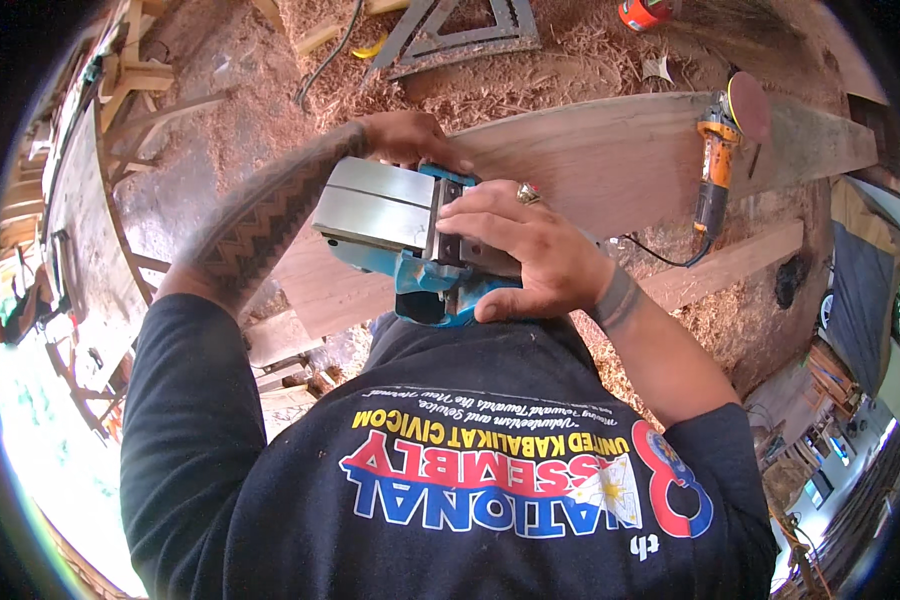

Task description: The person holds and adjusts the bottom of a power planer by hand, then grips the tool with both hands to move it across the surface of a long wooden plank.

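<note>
A blue electric hand planer [380, 212] is held close to my torso, its silver sole plate turned up. My left hand [408, 138] reaches round its far side, fingers closed against the blue body; part of its grip is hidden behind the planer. Across the blade area and the other sole plate lie the fingers of my right hand [550, 245], with the thumb pressed on the near blue side. Beyond both hands rests a broad, curved wooden plank [590, 165].
On the plank's right part stands a yellow-and-black angle grinder [715, 165] with a round sanding disc, its cord trailing below. A metal triangular frame [460, 45] and a red container [645, 12] sit at the back among wood shavings [580, 85]. Another board [735, 265] lies nearer right.
</note>
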Tool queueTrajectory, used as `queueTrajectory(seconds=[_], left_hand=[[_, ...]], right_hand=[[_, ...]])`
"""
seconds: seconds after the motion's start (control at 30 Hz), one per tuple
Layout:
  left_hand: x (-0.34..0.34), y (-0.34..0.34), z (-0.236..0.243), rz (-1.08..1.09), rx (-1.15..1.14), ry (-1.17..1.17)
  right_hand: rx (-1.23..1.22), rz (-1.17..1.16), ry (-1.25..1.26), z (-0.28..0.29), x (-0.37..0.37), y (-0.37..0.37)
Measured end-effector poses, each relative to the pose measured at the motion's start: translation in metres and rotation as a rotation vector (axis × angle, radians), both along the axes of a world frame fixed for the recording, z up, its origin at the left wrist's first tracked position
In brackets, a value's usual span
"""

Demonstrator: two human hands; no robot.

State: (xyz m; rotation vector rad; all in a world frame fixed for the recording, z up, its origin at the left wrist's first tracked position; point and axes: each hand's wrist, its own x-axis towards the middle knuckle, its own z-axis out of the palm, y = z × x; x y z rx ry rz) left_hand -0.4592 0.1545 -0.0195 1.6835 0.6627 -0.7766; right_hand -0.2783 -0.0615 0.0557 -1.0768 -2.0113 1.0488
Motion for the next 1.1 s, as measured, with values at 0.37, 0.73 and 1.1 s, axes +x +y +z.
queueTrajectory(seconds=[0.37, 0.73, 1.1], left_hand=[[-0.010, 0.003, -0.013, 0.146, -0.138, -0.133], [-0.009, 0.005, -0.009, 0.101, -0.129, -0.059], [-0.008, 0.003, 0.002, 0.127, -0.109, -0.058]], right_hand=[[-0.036, -0.012, 0.013, 0.000, 0.001, 0.000], [0.002, 0.066, -0.002, 0.003, 0.002, 0.001], [-0.007, 0.046, 0.009, 0.004, 0.003, -0.001]])
